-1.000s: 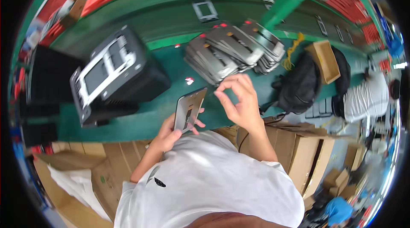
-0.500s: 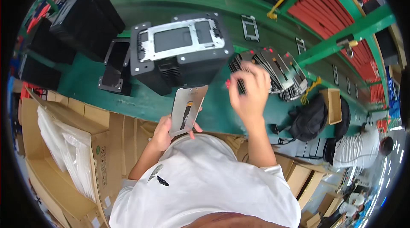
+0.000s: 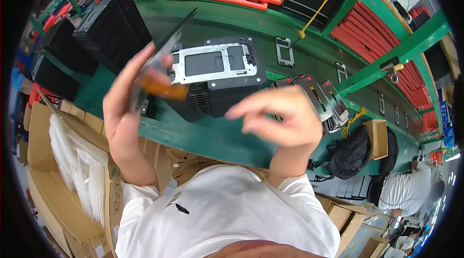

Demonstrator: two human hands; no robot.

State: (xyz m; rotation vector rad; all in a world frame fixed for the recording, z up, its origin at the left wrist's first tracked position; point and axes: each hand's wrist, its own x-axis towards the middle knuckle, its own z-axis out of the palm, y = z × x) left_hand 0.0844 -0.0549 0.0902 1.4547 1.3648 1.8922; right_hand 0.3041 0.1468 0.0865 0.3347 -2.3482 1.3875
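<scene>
Left hand (image 3: pixel 126 113) raised, gripping; right hand (image 3: pixel 285 120) open, fingers spread.

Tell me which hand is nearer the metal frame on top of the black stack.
Left. The left hand, holding a thin dark panel, overlaps the metal frame's left edge; the right hand hovers below it.

The left hand (image 3: pixel 126 113) swings up now, lifting the thin grey flat panel with an orange strip (image 3: pixel 162 62) from in front of the chest to high over the green surface (image 3: pixel 203 134). The right hand (image 3: pixel 285 120) has come off the fanned stack of grey metal frames (image 3: pixel 321 101) and drops back, fingers spread, blurred with motion.
</scene>
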